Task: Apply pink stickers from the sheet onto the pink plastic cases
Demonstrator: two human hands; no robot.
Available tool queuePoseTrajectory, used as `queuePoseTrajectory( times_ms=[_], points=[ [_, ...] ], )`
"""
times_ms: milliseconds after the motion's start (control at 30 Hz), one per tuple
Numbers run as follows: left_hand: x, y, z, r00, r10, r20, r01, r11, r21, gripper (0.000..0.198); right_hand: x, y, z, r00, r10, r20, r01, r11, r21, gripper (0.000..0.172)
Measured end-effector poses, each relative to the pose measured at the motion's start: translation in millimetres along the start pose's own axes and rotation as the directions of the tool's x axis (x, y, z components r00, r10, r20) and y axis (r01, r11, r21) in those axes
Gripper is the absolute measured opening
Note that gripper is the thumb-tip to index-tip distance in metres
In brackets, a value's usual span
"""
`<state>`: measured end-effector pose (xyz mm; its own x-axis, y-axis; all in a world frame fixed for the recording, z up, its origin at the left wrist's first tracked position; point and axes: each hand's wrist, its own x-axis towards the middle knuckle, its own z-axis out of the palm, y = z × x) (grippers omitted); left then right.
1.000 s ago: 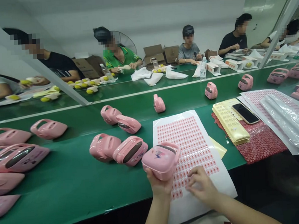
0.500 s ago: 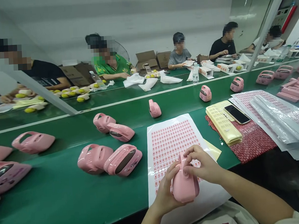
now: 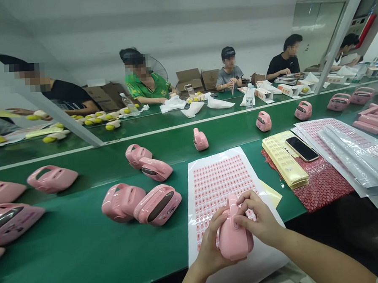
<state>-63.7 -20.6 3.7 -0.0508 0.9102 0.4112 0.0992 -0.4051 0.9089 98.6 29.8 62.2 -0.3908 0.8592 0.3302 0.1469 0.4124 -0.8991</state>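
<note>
My left hand point(image 3: 213, 243) is wrapped round the left side of a pink plastic housing with a carry handle point(image 3: 234, 240), holding it end-up over a sheet. My right hand point(image 3: 258, 216) is closed at the handle, thumb and fingertips pressed against its round lower end. Whether something small lies under those fingertips is hidden. Below both hands is a white sheet of small red-and-pink stickers point(image 3: 220, 173), its lower part covered by the hands and housing. More pink housings point(image 3: 159, 204) with dark front windows stand to the left on the green bench.
Yellow sticker strips point(image 3: 283, 162) and a phone point(image 3: 301, 148) lie on red bubble wrap point(image 3: 327, 185) at right. Beyond them are plastic-covered sticker sheets point(image 3: 350, 145). Housings line the green belt point(image 3: 172, 136). Across it, several people sit among yellow-and-white parts point(image 3: 99, 117) and small boxes.
The camera view has shifted slightly, so the bench appears farther right. Both hands keep their hold on the housing, the right fingertips still at the handle's end.
</note>
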Motion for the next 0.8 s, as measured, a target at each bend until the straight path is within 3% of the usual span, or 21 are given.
queuePoseTrajectory(
  times_ms=[100,200,300,433,533,633,733,800],
  points=[
    [-0.2,-0.4,0.3,1.000,0.001,0.005,-0.001,1.000,0.008,0.091,-0.9,0.4,-3.4,0.989,-0.149,0.009,0.149,0.981,-0.126,0.008],
    [0.4,1.9,1.3,0.998,-0.057,-0.016,0.056,0.997,-0.050,0.085,-2.9,-0.3,-6.8,0.937,-0.342,0.075,0.348,0.890,-0.295,0.005],
    [0.5,2.8,1.3,0.998,-0.058,-0.034,0.056,0.997,-0.060,0.085,-5.0,1.9,-8.0,0.915,-0.381,0.133,0.402,0.832,-0.383,0.019],
    [-2.6,-0.6,-2.6,0.999,0.039,0.019,-0.040,0.998,0.047,0.089,-3.6,8.2,-7.2,0.940,-0.285,0.188,0.330,0.900,-0.286,0.051],
    [-5.1,-2.4,-7.3,0.987,0.107,0.118,-0.121,0.985,0.124,0.096,2.2,10.7,-5.8,0.947,-0.162,0.278,0.196,0.975,-0.102,0.055],
    [-5.8,-2.0,-10.0,0.980,0.133,0.147,-0.155,0.977,0.147,0.098,12.2,13.4,-4.8,0.947,-0.036,0.319,0.016,0.998,0.065,0.051],
    [-6.5,-3.7,-7.9,0.981,0.098,0.169,-0.103,0.994,0.022,0.097,22.8,23.0,-7.5,0.936,0.047,0.349,-0.105,0.983,0.148,0.048],
    [-6.5,-9.2,-4.4,0.992,0.001,0.126,0.026,0.976,-0.214,0.089,26.1,33.4,-11.5,0.887,0.052,0.459,-0.154,0.970,0.189,0.050]
  ],
)
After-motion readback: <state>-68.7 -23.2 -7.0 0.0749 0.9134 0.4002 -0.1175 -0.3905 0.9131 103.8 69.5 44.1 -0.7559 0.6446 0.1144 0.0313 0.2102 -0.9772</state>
